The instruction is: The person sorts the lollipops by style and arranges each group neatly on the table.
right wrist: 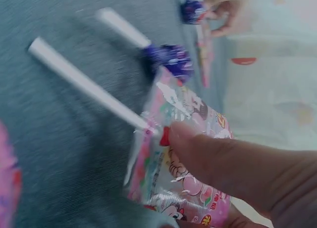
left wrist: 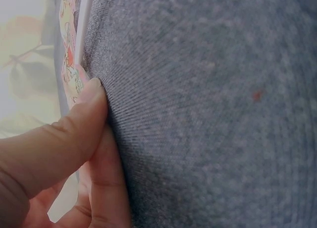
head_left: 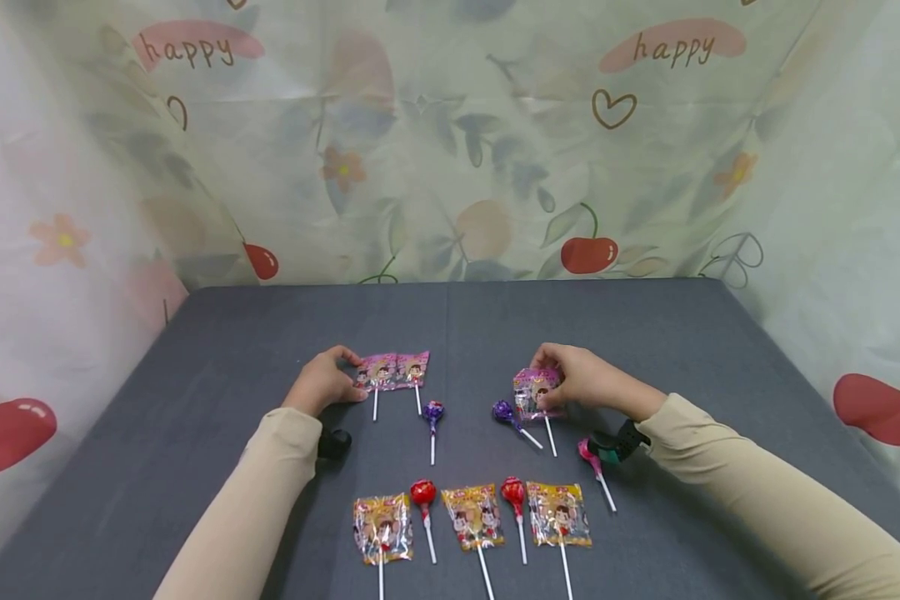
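Observation:
My left hand (head_left: 321, 382) pinches the edge of a flat pink-wrapped lollipop (head_left: 379, 372) at the left. In the left wrist view, thumb and finger meet at its pink wrapper (left wrist: 74, 84). Another pink packet lollipop (head_left: 413, 369) lies against its right side. On the other side, my right hand (head_left: 587, 382) grips a pink-wrapped lollipop (head_left: 528, 392) by its wrapper, stick pointing toward me. The right wrist view has the thumb across the printed packet (right wrist: 193, 188). A round purple lollipop (head_left: 503, 411) lies beside this packet, and a second purple lollipop (head_left: 433, 412) lies between the hands.
Nearer me, orange packet lollipops (head_left: 471, 515) alternate with red round lollipops (head_left: 423, 492) in a row. A pink round lollipop (head_left: 589, 455) lies below the right wrist. Everything rests on a dark grey table (head_left: 450, 321), with a printed curtain (head_left: 435, 167) behind and at both sides.

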A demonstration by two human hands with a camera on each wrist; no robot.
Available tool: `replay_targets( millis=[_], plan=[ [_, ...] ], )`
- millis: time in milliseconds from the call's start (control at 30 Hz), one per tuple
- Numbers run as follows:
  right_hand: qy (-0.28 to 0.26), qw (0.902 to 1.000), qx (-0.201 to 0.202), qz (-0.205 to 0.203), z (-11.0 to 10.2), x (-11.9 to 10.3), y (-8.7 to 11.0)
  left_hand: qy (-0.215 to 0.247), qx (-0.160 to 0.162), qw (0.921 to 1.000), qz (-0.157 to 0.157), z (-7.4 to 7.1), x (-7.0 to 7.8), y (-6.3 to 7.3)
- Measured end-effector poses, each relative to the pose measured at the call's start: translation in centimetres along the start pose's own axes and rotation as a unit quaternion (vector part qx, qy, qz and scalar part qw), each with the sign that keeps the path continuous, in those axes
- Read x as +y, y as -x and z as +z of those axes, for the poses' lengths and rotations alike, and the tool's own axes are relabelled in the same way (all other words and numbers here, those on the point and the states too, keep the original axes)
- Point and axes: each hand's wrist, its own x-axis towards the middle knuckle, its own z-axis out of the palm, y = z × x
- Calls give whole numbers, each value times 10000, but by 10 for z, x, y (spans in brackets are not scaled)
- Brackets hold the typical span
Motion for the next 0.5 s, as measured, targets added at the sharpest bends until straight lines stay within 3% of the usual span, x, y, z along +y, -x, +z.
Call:
replay_targets(
  millis=[333, 500],
  plan=[
    [-615, 9969, 326, -357, -14, -17, 3, 72, -53, 10000, 43, -1, 0, 1],
    [-1342, 9882, 505, -532, -30, -38, 1, 35, -31, 10000, 78, -1, -1, 1]
  ],
)
